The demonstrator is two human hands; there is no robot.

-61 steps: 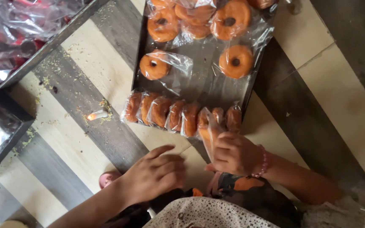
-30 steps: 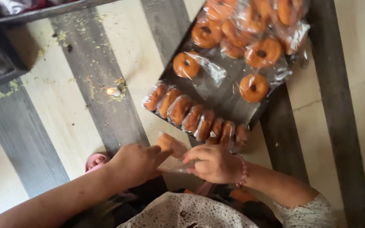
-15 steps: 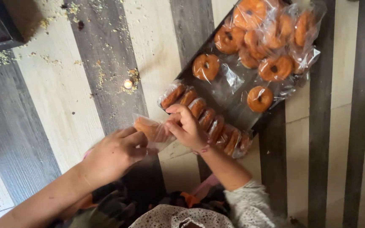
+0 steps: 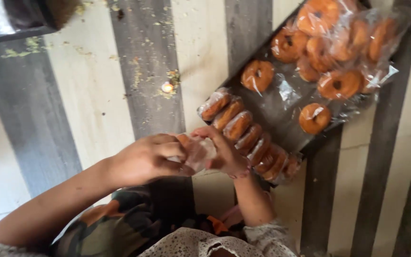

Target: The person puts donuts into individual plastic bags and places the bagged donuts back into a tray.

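The dark tray lies on the striped floor, with loose wrapped doughnuts heaped at its far end and a row of wrapped doughnuts standing on edge along its near edge. Just off the tray's near corner, both hands now meet around one wrapped doughnut. The left hand curls closed on its wrapper, and the right hand pinches the other side. Two seconds ago the left hand lay open and empty while the right reached at the row.
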